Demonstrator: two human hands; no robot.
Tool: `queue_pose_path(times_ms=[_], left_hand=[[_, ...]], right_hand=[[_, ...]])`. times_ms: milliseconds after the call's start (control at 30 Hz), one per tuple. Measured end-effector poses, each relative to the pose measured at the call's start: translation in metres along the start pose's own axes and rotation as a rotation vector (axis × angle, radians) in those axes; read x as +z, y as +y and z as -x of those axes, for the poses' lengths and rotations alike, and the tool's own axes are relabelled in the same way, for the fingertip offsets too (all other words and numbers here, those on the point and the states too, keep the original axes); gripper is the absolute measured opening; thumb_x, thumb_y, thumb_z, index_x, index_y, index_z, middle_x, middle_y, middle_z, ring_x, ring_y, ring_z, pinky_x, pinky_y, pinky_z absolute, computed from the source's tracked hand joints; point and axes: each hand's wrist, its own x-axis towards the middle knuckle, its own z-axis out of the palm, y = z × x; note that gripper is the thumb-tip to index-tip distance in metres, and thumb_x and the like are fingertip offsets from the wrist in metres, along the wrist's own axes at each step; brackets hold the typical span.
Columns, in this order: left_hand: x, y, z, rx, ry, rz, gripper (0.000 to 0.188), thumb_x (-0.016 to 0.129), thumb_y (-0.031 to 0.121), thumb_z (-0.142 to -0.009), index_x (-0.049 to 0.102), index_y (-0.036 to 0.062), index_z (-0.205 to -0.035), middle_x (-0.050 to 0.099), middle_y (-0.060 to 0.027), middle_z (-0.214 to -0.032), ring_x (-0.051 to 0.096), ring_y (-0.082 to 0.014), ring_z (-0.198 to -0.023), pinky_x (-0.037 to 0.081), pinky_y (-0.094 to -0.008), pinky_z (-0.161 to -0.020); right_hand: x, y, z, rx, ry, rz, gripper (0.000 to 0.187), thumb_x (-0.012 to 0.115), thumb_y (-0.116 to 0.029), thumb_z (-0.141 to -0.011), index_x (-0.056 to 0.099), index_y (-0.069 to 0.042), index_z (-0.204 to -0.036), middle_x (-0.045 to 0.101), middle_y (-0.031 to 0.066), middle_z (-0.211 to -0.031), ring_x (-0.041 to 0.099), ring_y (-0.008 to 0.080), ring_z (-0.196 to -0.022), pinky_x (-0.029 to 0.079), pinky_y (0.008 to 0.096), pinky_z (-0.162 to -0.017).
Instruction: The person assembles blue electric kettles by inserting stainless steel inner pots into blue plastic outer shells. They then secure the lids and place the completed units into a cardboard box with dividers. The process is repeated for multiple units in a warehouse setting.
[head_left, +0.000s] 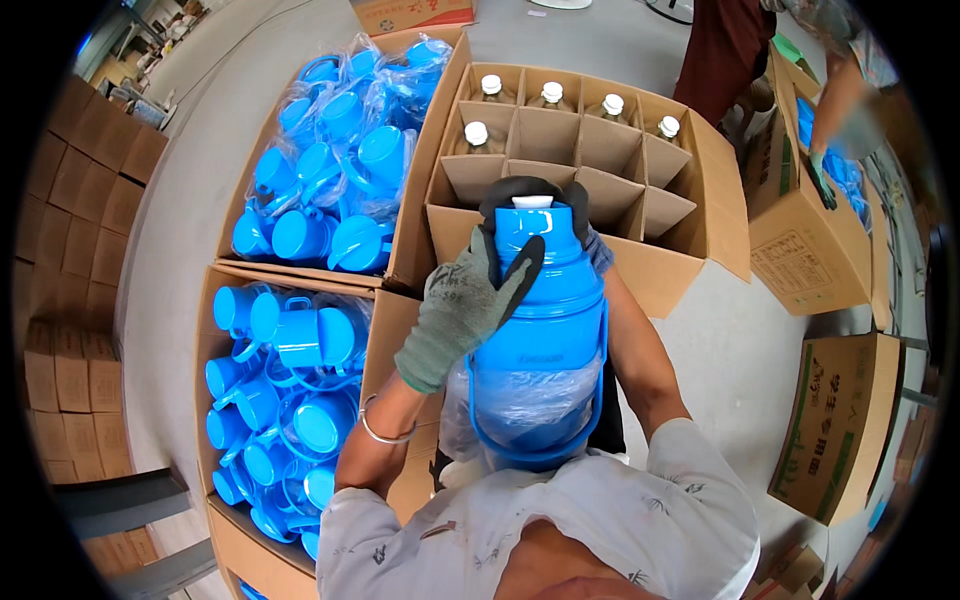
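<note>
A blue thermos flask [538, 330] with a hanging carry handle is in front of my torso, its top pointing away from me. A white stopper [532, 202] shows in its mouth, and clear plastic film [540, 400] covers its lower body. My left hand [458, 310], in a grey glove with dark fingers, grips the flask's neck from the left, thumb across the front. Around the far right side of the neck curls my right hand [576, 212], also gloved; its fingers are partly hidden behind the flask.
Ahead stands a divided carton [640, 262] with several white-capped bottles in its compartments. Two cartons at left hold blue cups [300, 235] and handled lids [325, 422], some under plastic. Another person's gloved hand [822, 180] reaches into a carton [808, 235] at right. Stacked boxes [75, 220] line the far left.
</note>
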Motion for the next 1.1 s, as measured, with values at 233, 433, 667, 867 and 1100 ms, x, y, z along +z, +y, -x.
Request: queue_pose_path(times_ms=[233,433,667,867,1100], left_hand=[[0.044,-0.025,0.009,-0.452,0.293,1.612,0.050,0.046,0.036,-0.096,0.046,-0.0010,-0.129,0.053,-0.0169,-0.125,0.058,-0.0227,-0.106,0.049,-0.0322,-0.088],[0.044,0.035,0.005,-0.583,-0.021,1.715,0.052,0.049,0.041,-0.094,0.049,-0.0014,-0.124,0.057,-0.0138,-0.118,0.058,-0.0192,-0.103,0.048,-0.0298,-0.089],[-0.017,0.037,0.036,-0.897,-0.095,1.250,0.056,0.054,0.046,-0.090,0.053,-0.0008,-0.120,0.060,-0.0112,-0.109,0.058,-0.0171,-0.100,0.046,-0.0276,-0.089],[-0.049,0.079,0.043,-0.632,-0.574,1.211,0.055,0.067,0.027,-0.085,0.045,0.0023,-0.129,0.054,-0.0083,-0.114,0.050,-0.0142,-0.103,0.041,-0.0263,-0.091],[-0.034,0.033,0.051,-0.614,-0.425,2.017,0.045,0.059,0.037,-0.090,0.055,0.0016,-0.117,0.059,-0.0122,-0.108,0.056,-0.0158,-0.096,0.048,-0.0366,-0.081]], right_hand=[[0.095,-0.057,0.000,0.126,0.461,0.984,0.056,0.073,-0.030,-0.076,0.054,-0.005,-0.123,0.060,0.0133,-0.114,0.059,0.0241,-0.103,0.047,0.0335,-0.090],[0.172,-0.131,-0.009,0.066,0.020,1.351,0.079,0.080,-0.041,-0.054,0.058,-0.001,-0.118,0.060,0.0161,-0.114,0.056,0.0287,-0.109,0.041,0.0399,-0.096],[0.152,-0.124,0.007,0.173,0.147,1.217,0.050,0.075,-0.025,-0.073,0.060,-0.006,-0.117,0.065,0.0123,-0.105,0.061,0.0226,-0.099,0.046,0.0348,-0.091],[0.105,-0.123,0.030,0.496,0.199,1.965,0.044,0.062,-0.034,-0.084,0.058,-0.007,-0.118,0.064,0.0119,-0.108,0.062,0.0233,-0.096,0.048,0.0318,-0.086],[0.149,-0.162,0.027,0.290,0.150,1.295,0.043,0.066,-0.037,-0.082,0.060,-0.009,-0.114,0.065,0.0121,-0.105,0.062,0.0228,-0.094,0.049,0.0335,-0.085]])
